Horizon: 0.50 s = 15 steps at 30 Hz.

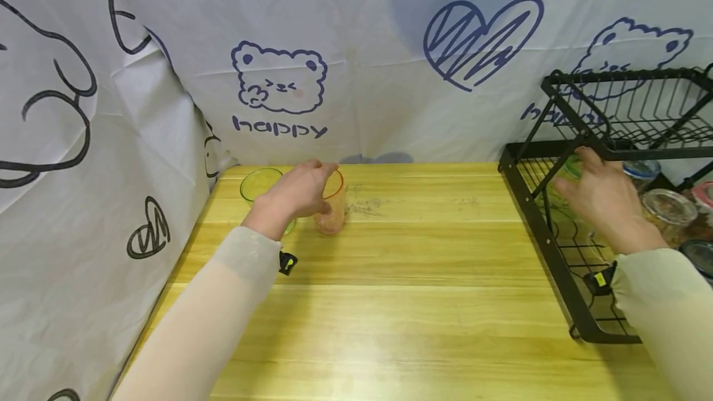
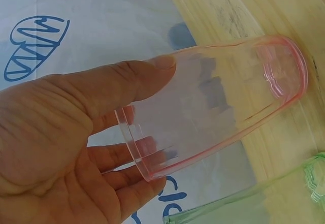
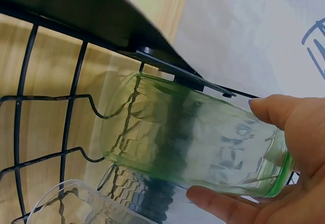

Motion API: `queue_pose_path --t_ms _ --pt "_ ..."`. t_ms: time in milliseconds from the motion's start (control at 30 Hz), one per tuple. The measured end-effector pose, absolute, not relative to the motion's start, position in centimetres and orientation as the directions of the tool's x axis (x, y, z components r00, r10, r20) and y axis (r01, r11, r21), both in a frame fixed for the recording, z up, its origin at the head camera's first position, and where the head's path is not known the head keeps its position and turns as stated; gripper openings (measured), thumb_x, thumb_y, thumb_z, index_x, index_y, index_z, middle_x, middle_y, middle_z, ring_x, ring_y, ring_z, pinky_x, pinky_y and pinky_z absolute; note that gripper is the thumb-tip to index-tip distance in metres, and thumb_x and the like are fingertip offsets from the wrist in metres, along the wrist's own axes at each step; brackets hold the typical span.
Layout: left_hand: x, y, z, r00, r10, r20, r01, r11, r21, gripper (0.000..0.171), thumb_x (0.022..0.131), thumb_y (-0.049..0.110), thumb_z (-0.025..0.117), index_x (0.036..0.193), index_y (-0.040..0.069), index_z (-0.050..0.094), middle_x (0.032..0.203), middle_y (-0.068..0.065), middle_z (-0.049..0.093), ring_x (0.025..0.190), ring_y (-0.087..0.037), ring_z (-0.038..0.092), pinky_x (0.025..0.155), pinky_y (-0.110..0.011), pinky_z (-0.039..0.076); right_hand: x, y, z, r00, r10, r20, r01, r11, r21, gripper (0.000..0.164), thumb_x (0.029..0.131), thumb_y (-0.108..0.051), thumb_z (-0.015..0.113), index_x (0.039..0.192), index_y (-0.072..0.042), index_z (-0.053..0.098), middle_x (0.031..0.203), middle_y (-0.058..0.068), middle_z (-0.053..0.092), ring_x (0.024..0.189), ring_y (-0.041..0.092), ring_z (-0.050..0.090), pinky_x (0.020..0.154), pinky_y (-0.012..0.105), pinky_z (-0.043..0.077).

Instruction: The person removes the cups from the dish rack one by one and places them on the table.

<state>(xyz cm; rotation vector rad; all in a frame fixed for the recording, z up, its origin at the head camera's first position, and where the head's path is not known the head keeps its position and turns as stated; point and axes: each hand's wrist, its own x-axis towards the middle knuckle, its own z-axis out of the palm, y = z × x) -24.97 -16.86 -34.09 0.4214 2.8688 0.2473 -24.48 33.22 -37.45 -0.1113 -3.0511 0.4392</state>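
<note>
At the back left of the wooden table, my left hand (image 1: 298,192) grips a clear pinkish cup (image 1: 331,221) by its red rim. In the left wrist view, the thumb lies along one side of this cup (image 2: 213,102) and the fingers are on the other side. A green-rimmed clear cup (image 1: 259,183) stands just beside it, partly hidden by the left hand. Over at the right, my right hand (image 1: 607,203) reaches into the lower tier of a black wire rack (image 1: 548,265). Its thumb and fingers hold a see-through green jar (image 3: 208,142) near the green-rimmed end.
Several jars share the lower tier, among them one with a blue lid (image 1: 640,169), a clear-topped jar (image 1: 669,206) and one with a dark lid (image 1: 699,255). The rack's upper basket (image 1: 629,119) overhangs them. A printed white cloth (image 1: 367,67) hangs behind the table.
</note>
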Motion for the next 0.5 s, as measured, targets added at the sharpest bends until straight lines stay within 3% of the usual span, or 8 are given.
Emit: queue_pose_path --t_ms 133,333,500 --pt "-24.92 -16.8 -34.01 -0.932 0.295 -0.212 0.253 0.946 0.202 0.095 0.09 0.014 0.084 0.168 0.015 0.03 0.166 -0.02 0.038 0.151 -0.04 0.04 0.125 -0.055 0.035 -24.45 33.24 -37.54 -0.997 0.064 0.054 0.047 0.962 -0.269 0.082 0.107 -0.044 0.047 0.161 0.011 0.019 0.152 0.046 0.029 0.095 0.058 0.05 0.071 0.068 0.049" --pt "-24.91 -16.62 -33.97 -0.931 0.295 -0.217 0.255 0.947 0.195 0.095 0.09 0.015 0.084 0.168 0.015 0.03 0.166 -0.02 0.036 0.152 -0.04 0.04 0.125 -0.055 0.036 -24.09 33.17 -37.66 -0.994 0.1 0.037 0.084 0.948 -0.308 0.077 0.107 -0.045 0.048 0.165 -0.001 0.021 0.142 0.053 0.032 0.104 0.06 0.046 0.076 0.071 0.047" --pt "-24.87 -16.54 -34.0 -0.932 0.292 -0.216 0.252 0.948 0.192 0.094 0.09 0.015 0.084 0.168 0.015 0.03 0.166 -0.02 0.037 0.151 -0.04 0.04 0.125 -0.055 0.036 -23.66 32.95 -37.81 -0.992 0.096 0.076 0.069 0.95 -0.303 0.074 0.109 -0.049 0.045 0.164 -0.004 0.027 0.14 0.051 0.035 0.113 0.062 0.043 0.078 0.074 0.046"
